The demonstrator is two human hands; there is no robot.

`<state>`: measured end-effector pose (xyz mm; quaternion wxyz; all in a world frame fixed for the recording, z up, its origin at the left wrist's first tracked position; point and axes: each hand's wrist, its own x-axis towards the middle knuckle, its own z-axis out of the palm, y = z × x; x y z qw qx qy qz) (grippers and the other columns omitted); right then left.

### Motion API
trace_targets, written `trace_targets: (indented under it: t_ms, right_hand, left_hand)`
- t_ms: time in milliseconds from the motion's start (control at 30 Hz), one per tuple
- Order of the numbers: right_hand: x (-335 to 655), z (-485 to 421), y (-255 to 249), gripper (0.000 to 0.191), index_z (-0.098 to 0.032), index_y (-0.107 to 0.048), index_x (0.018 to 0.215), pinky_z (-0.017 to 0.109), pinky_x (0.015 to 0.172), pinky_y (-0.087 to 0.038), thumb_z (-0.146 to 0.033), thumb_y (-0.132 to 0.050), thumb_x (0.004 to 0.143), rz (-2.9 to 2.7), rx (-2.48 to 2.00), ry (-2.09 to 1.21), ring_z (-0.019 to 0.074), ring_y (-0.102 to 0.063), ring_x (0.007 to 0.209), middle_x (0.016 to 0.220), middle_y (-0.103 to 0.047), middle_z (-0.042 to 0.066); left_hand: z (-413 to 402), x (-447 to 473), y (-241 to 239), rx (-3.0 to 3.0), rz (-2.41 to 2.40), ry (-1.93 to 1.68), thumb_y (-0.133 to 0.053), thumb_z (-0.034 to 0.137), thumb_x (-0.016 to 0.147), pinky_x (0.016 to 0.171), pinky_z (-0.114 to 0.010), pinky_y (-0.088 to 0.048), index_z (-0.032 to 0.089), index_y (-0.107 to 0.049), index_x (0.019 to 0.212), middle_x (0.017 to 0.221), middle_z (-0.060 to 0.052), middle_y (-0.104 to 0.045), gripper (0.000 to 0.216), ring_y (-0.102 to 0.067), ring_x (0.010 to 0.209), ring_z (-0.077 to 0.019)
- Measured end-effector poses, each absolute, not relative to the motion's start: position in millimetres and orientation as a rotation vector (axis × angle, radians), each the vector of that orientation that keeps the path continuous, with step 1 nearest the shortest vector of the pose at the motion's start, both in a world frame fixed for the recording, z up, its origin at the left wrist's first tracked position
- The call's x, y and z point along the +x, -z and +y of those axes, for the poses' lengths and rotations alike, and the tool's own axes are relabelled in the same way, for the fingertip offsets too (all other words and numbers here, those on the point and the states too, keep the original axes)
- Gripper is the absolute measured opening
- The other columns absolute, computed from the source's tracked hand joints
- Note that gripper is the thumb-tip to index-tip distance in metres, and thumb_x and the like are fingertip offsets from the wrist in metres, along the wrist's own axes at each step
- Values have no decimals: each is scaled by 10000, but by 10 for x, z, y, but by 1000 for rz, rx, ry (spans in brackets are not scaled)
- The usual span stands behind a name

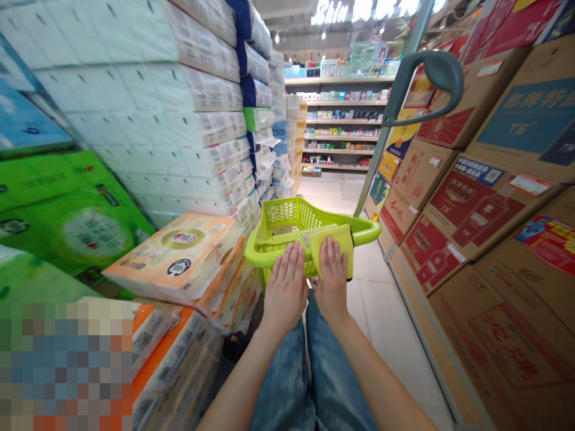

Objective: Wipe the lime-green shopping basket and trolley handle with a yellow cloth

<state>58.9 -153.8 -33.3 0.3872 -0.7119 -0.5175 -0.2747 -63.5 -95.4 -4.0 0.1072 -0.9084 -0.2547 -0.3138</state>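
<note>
A lime-green plastic shopping basket stands on the aisle floor in front of my knees. A grey-green pull handle rises from it to the upper right. My right hand lies flat, fingers stretched out, on a yellow-green cloth draped over the basket's near rim. My left hand rests beside it with fingers straight and together, fingertips touching the same rim. It holds nothing. My legs in blue jeans show below the hands.
Stacked packs of white tissue paper and orange-wrapped packs wall the left side. Cardboard cartons are piled along the right. A narrow tiled aisle runs ahead to store shelves.
</note>
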Motion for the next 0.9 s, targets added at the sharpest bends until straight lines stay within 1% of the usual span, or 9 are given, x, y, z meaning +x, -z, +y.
trace_targets:
  t_ms: [100,200,333,433,567,700,800,833,900]
  right_hand:
    - [542,-1549,350,766,-183,-78,1589,539,1214,-202,-75,-364,886,-1445,-1801,736,227,-209,1509,1600,-313,141]
    - [756,-1614,367,765,-196,-110,1587,549,1216,-184,-63,-359,876,-1443,-1798,774,229,-228,1504,1587,-343,137]
    - [1089,-1681,367,809,-194,-113,1587,582,1209,-167,-29,-327,824,-1244,-1790,750,235,-164,1520,1618,-274,121]
    - [1094,-1658,343,845,-190,-90,1588,594,1205,-172,-18,-315,792,-1107,-1793,695,235,-114,1528,1638,-217,103]
    - [762,-1582,284,802,-184,-57,1589,590,1207,-173,-56,-332,847,-1193,-1804,635,242,-88,1531,1645,-186,112]
    - [540,-1568,265,750,-179,-50,1590,546,1220,-168,-98,-355,910,-1435,-1793,664,229,-149,1524,1608,-299,130]
    - [674,-1614,305,740,-191,-71,1589,528,1228,-142,-90,-367,919,-1513,-1778,731,207,-183,1516,1568,-385,129]
    - [763,-1635,324,740,-200,-82,1589,532,1228,-137,-81,-364,915,-1504,-1781,747,205,-189,1515,1563,-394,126]
    - [964,-1672,358,750,-207,-100,1588,550,1222,-138,-59,-349,897,-1418,-1798,754,213,-184,1516,1578,-367,126]
  left_hand:
    - [-954,-633,43,-2680,-747,920,-392,200,940,1219,-426,-249,83,-149,1564,1609,-131,-293,679,-220,1511,-234]
    - [-953,-627,44,-2684,-751,904,-396,209,941,1222,-421,-243,73,-152,1561,1613,-128,-285,680,-196,1518,-230]
    - [-954,-627,43,-2689,-754,888,-396,210,939,1226,-411,-226,70,-152,1560,1622,-111,-268,682,-178,1522,-226]
    - [-957,-634,41,-2683,-755,895,-397,209,936,1227,-410,-222,73,-147,1561,1621,-110,-272,687,-184,1521,-228]
    - [-956,-637,39,-2673,-755,888,-393,206,941,1224,-408,-234,69,-155,1559,1616,-117,-282,677,-189,1519,-224]
    - [-950,-628,47,-2670,-762,882,-382,209,948,1229,-410,-217,69,-186,1554,1617,-117,-280,652,-193,1519,-230]
    - [-949,-622,52,-2672,-759,880,-393,216,946,1228,-413,-219,66,-181,1554,1617,-118,-281,661,-185,1521,-230]
    - [-950,-621,53,-2671,-759,879,-396,217,945,1227,-413,-221,66,-176,1555,1618,-116,-279,665,-180,1522,-228]
    - [-954,-622,50,-2670,-761,869,-399,215,943,1227,-409,-223,66,-169,1555,1623,-109,-268,671,-170,1524,-225]
